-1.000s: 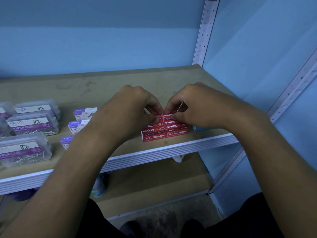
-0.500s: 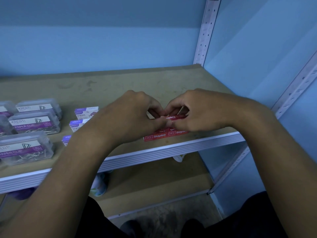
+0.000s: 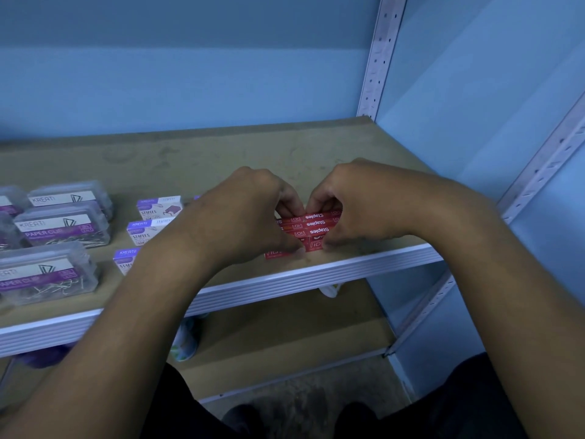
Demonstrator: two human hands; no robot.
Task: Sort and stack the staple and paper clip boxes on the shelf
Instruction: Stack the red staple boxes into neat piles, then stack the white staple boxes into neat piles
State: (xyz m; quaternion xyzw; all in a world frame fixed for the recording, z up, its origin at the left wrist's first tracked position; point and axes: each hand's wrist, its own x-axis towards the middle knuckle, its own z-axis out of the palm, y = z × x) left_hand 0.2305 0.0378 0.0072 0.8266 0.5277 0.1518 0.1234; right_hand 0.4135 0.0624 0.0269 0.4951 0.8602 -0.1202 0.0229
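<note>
I see a blue wall (image 3: pixel 190 83) behind and to the right, a perforated metal post (image 3: pixel 378 58) at the far right corner, a lower board (image 3: pixel 285 350) underneath, and a grey floor (image 3: pixel 300 403) nearest me.

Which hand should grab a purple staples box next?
Probably the left hand. The purple boxes sit on its side of the shelf, right beside its wrist. The right hand would have to cross over the red boxes that both hands are pinching.
</note>
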